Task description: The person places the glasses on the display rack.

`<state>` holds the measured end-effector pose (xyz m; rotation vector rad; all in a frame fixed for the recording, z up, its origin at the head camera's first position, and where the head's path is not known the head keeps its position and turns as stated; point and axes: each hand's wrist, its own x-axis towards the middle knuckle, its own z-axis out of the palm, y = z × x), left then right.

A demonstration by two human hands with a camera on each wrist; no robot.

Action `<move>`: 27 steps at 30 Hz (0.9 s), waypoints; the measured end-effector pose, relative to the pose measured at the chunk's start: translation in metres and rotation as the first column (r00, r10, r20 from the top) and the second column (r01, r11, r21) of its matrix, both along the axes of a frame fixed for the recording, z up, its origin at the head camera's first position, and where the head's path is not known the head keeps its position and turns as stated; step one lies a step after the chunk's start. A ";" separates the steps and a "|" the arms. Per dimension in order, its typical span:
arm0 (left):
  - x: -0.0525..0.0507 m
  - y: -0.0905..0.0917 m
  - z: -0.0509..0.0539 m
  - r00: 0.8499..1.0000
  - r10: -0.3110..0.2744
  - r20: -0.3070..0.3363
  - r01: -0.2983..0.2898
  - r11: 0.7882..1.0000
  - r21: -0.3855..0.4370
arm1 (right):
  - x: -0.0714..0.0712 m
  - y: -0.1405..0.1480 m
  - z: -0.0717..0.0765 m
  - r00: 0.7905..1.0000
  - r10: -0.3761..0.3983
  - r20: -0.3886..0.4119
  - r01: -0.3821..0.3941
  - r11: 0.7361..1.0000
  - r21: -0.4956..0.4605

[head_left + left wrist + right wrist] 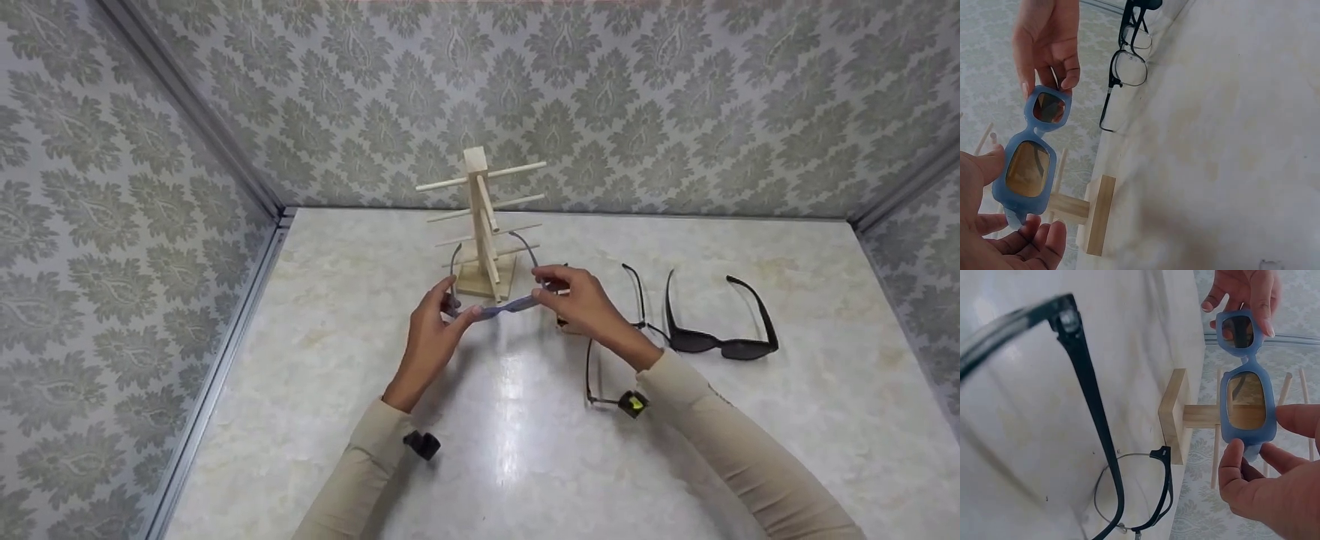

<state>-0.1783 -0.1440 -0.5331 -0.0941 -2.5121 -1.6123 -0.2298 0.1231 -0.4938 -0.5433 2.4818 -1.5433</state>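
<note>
Left hand: The person's left hand reached up from the lower edge of the head view, thumb on the near face of the frame and fingers curled behind; its grip pinched one end of the sunglasses.
Right hand: The right hand slanted in from the lower right, its grip pinching the opposite end between thumb and fingers.
Sleeves and wrists: Both forearms wore beige sleeves, converging towards the stand.
Blue sunglasses: The translucent blue plastic sunglasses with brown-tinted lenses hung above the counter, temples spread and pointing away from the person, one on each side of the post; contact with the pegs could not be told.
Wooden stand: The pale wooden post with round pegs and a flat base stood upright just beyond.
Other eyewear: Black dark-lensed sunglasses and black-rimmed clear eyeglasses lay to the right on the pale marbled counter.
</note>
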 end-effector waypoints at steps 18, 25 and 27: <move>-0.030 -0.004 -0.002 0.997 0.034 0.067 -0.034 0.999 -0.002 | -0.028 -0.009 -0.009 0.998 -0.022 0.066 0.023 1.000 -0.010; -0.033 -0.004 -0.006 0.995 0.053 0.089 -0.054 0.998 0.012 | -0.031 -0.012 -0.016 0.997 -0.019 0.081 0.021 1.000 -0.017; -0.034 -0.004 -0.006 0.995 0.054 0.089 -0.055 0.998 0.012 | -0.032 -0.012 -0.016 0.997 -0.024 0.079 0.026 1.000 -0.017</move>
